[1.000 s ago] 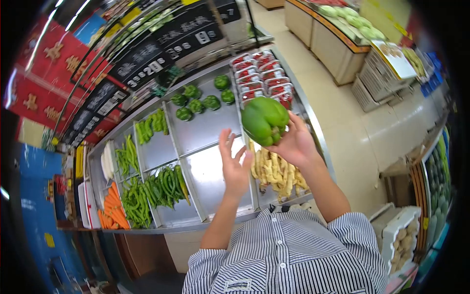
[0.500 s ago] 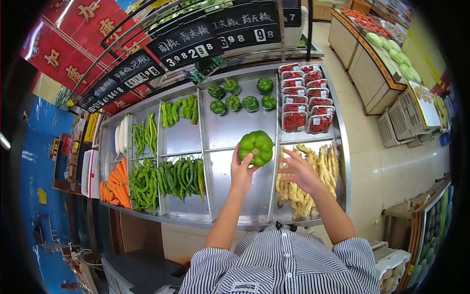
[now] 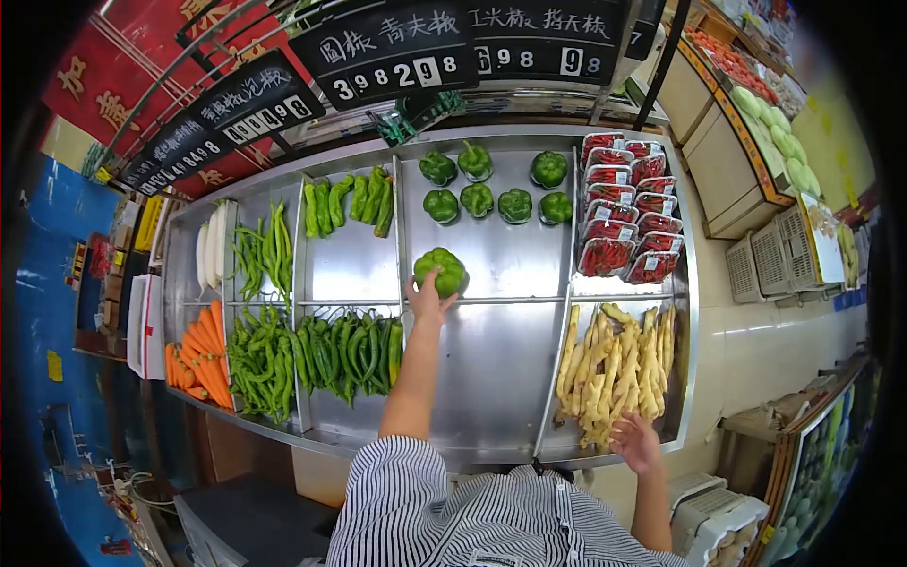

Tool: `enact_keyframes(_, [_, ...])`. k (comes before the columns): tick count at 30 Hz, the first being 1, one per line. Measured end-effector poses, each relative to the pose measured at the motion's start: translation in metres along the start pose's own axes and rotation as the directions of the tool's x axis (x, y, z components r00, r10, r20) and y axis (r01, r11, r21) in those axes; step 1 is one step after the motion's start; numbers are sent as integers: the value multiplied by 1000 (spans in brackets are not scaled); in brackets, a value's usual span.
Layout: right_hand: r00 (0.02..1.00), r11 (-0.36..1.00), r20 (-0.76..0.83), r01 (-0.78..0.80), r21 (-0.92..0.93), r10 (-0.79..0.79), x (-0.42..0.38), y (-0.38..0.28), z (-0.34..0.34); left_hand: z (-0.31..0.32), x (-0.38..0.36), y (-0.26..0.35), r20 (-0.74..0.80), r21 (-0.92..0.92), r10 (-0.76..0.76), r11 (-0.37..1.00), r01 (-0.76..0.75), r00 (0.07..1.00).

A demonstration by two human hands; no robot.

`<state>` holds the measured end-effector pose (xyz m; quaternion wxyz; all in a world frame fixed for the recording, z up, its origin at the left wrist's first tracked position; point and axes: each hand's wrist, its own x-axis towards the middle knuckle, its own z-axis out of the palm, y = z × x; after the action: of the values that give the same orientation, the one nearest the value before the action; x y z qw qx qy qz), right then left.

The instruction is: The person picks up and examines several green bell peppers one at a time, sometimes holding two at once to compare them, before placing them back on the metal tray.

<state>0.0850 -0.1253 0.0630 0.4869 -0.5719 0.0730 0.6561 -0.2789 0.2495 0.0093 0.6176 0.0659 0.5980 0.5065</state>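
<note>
My left hand (image 3: 427, 295) grips a green bell pepper (image 3: 442, 271) over the left side of the middle metal compartment, close to its cross divider. Whether the pepper touches the tray cannot be told. Farther back in that compartment sit several more bell peppers (image 3: 515, 205) in two rows. My right hand (image 3: 635, 442) hangs at the front right with loosely curled fingers, holding nothing, just by the lower end of the ginger (image 3: 614, 378). Long dark green chili peppers (image 3: 351, 354) lie to the left of my left forearm.
The metal display tray (image 3: 491, 383) has raised dividers. Packaged red chilies (image 3: 607, 255) stand at the back right. Carrots (image 3: 203, 352), white radishes (image 3: 210, 250) and light green peppers (image 3: 326, 203) fill the left side. Price boards (image 3: 383, 57) hang over the rear edge.
My left hand has carried the bell pepper left and away from me, lower toward the tray. My right hand has drawn back to the front right. The view has shifted.
</note>
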Motion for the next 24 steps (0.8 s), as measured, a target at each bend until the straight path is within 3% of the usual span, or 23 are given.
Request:
enact_keyframes(4, [999, 997, -46, 15, -79, -18, 0, 7, 30, -5, 38, -2, -2, 61, 43, 997, -42, 999])
enact_keyframes(10, [998, 969, 59, 45, -244, -32, 19, -16, 85, -23, 59, -3, 31, 147, 117, 982, -121, 993])
enact_keyframes(13, [998, 880, 44, 60, -471, -44, 32, -41, 129, -31, 16, 9, 69, 116, 151, 981, -158, 986])
enact_keyframes(16, [979, 795, 185, 179, -579, -86, 74, -62, 165, -47, -33, 11, 109, 110, 178, 976, -190, 978])
enact_keyframes(17, [964, 763, 243, 235, -603, -105, 89, -70, 187, -65, -30, -8, 120, 144, 250, 953, -266, 961])
enact_keyframes(20, [911, 565, 340, 412, -715, -235, 127, -93, 266, -124, -53, -56, 207, 229, 405, 865, -446, 891])
enact_keyframes(21, [879, 493, 363, 475, -729, -309, 152, -97, 287, -135, -74, -58, 208, 290, 334, 876, -384, 919])
enact_keyframes(22, [851, 295, 391, 497, -816, -351, 175, -106, 309, -145, -99, -57, 203, 352, 262, 880, -320, 944])
enact_keyframes(24, [660, -59, 564, 623, -780, -497, 232, -115, 333, -175, -131, -78, 286, 449, 318, 789, -419, 904])
